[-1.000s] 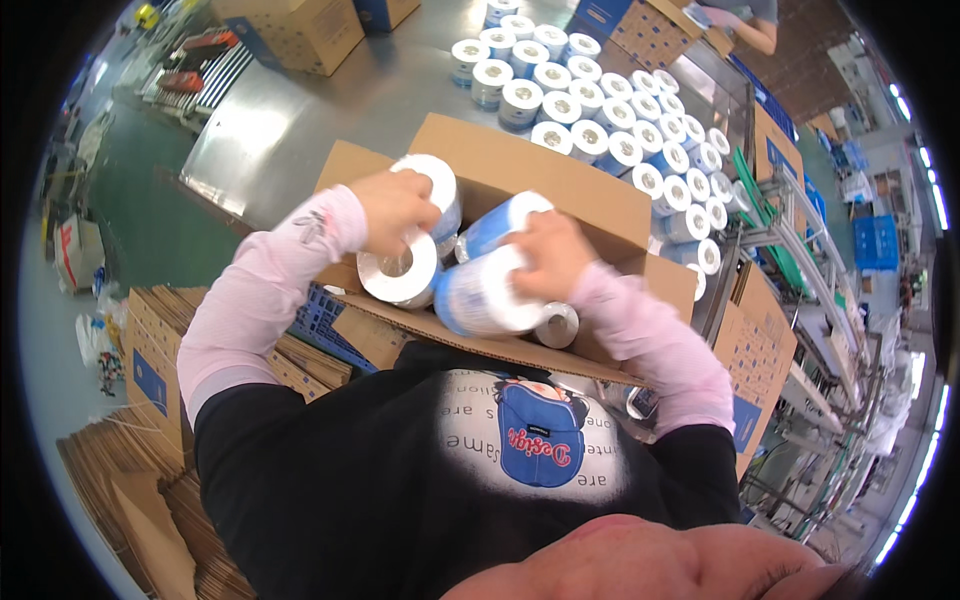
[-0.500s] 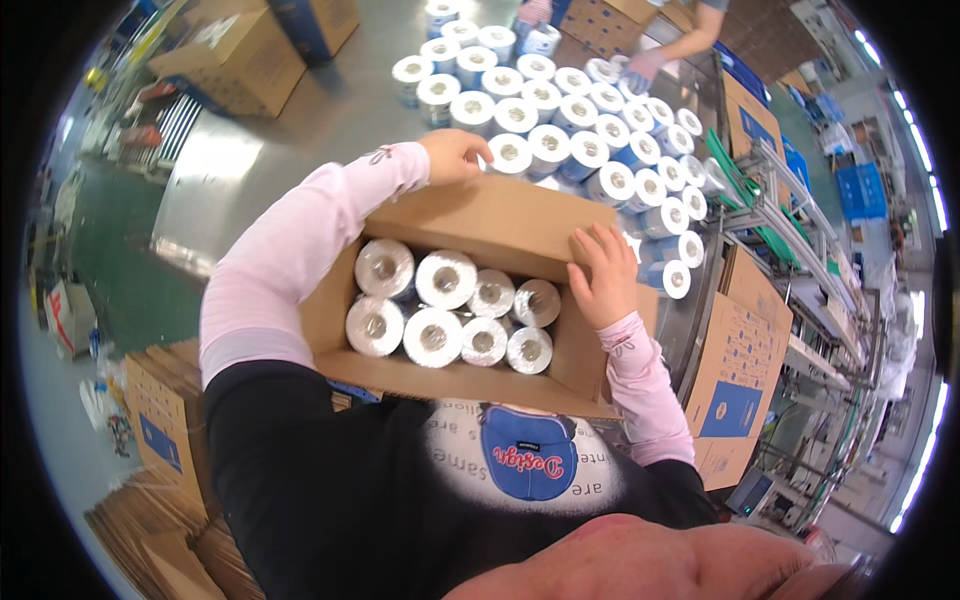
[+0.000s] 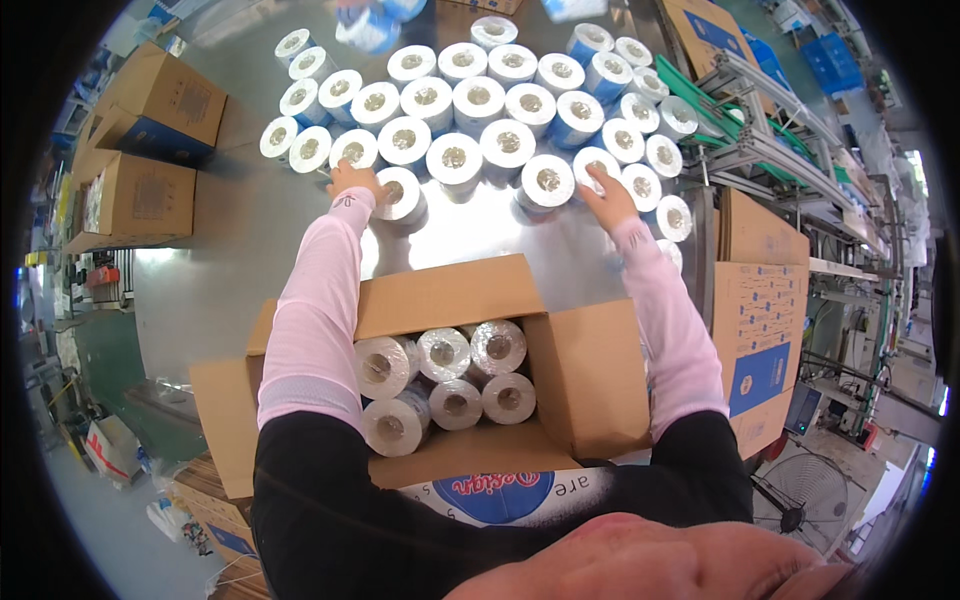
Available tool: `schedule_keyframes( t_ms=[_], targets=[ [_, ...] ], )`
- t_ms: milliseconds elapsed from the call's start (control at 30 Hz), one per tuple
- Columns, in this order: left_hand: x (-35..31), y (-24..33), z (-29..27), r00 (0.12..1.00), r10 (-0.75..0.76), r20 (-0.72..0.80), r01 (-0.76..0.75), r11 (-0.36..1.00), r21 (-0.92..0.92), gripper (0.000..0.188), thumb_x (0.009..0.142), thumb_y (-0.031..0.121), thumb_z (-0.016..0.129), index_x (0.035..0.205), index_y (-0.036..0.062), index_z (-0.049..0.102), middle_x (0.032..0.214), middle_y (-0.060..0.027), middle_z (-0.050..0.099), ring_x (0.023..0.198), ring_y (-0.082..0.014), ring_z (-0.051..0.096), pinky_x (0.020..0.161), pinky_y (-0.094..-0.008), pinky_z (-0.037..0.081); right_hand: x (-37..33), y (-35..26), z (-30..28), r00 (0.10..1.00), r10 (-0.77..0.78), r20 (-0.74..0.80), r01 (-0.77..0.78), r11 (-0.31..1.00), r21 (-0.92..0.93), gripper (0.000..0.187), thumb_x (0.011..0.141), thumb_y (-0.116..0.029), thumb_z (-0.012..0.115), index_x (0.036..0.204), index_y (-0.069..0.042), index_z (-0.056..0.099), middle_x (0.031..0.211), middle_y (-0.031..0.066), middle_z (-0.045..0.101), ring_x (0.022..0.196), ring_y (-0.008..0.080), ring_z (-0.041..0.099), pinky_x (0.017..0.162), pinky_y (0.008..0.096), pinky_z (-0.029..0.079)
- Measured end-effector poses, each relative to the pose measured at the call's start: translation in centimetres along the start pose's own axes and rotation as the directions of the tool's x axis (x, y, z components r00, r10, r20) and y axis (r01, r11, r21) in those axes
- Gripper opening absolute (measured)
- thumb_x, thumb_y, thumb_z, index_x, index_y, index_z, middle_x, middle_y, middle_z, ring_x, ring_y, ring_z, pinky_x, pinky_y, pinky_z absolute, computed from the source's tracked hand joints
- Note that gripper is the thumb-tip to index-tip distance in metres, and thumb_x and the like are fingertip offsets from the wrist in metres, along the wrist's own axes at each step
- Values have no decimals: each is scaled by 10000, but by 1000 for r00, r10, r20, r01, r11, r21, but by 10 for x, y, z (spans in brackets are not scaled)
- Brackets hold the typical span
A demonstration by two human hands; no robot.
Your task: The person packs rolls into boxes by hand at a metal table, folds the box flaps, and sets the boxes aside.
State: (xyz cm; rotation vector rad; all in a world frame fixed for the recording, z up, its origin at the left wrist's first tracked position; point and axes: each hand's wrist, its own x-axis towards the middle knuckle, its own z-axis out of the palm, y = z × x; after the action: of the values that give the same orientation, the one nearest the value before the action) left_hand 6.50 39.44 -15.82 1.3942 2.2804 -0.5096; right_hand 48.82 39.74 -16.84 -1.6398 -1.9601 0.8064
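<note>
Head view: wrapped rolls on a desk beyond a flapped carton. I am extending both arms over the carton (image 3: 450,297), which is standing between the chest and the loose rolls (image 3: 507,143); these are standing mostly upright in close ranks on the metal desk (image 3: 230,250). With the left hand (image 3: 357,182) I am reaching to a blue-and-white wrapped paper roll (image 3: 354,148); the fingers are curving at its near side and the thumb is lying beside a neighbouring roll (image 3: 398,197), but I cannot tell whether this grip is closing on either. With the right hand (image 3: 607,200) I am laying parted fingers over another upright roll (image 3: 594,162); this grip is staying spread and is lifting nothing.

Change: the hands are no longer lying at the carton's far flap, as half a second ago; the handling is thus shifting from the carton to the rolls outside it. Inside, six packed rolls (image 3: 456,405) are showing their ends in two rows of three, while the left sleeve (image 3: 315,320) is crossing the carton's left part and hiding whatever is lying beneath.
</note>
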Motion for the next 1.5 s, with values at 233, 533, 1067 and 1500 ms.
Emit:
schedule_keyframes(
  t_ms=[233,533,1067,1500],
  targets=[
    [11,-26,2,987,118,-110,-110,991,74,445,804,433,695,1177,188,682,1485,-103,311,1343,-279,364,1074,-417,368,47,-44,60,889,455,44,-333,712,-618,588,809,-544,583,1278,-189,556,1354,194,495,1328,362,382,1060,616,250],
    [-20,-17,13,906,330,-264,-261,928,265,366,809,257,706,1149,128,671,1383,-126,449,1321,-318,403,1053,-421,414,-179,21,88,969,-212,124,225,559,-798,427,879,-391,585,1220,-135,593,1229,202,566,1194,368,515,1024,592,364],
    [-75,-107,-40,885,221,-411,-463,518,-719,481,756,393,727,1070,34,666,1115,-116,684,954,-218,665,850,-319,509,-236,-53,-51,974,217,-69,-177,912,370,390,767,-294,650,1121,-131,647,1089,150,593,1055,332,556,904,499,415],
    [-387,-92,30,443,846,-298,-893,445,-63,306,664,160,729,952,68,682,969,-166,574,951,-349,547,846,-432,464,-235,-284,-120,555,-473,684,751,638,-168,340,631,-210,688,968,-169,702,947,106,596,960,308,558,846,430,419]
  ],
)
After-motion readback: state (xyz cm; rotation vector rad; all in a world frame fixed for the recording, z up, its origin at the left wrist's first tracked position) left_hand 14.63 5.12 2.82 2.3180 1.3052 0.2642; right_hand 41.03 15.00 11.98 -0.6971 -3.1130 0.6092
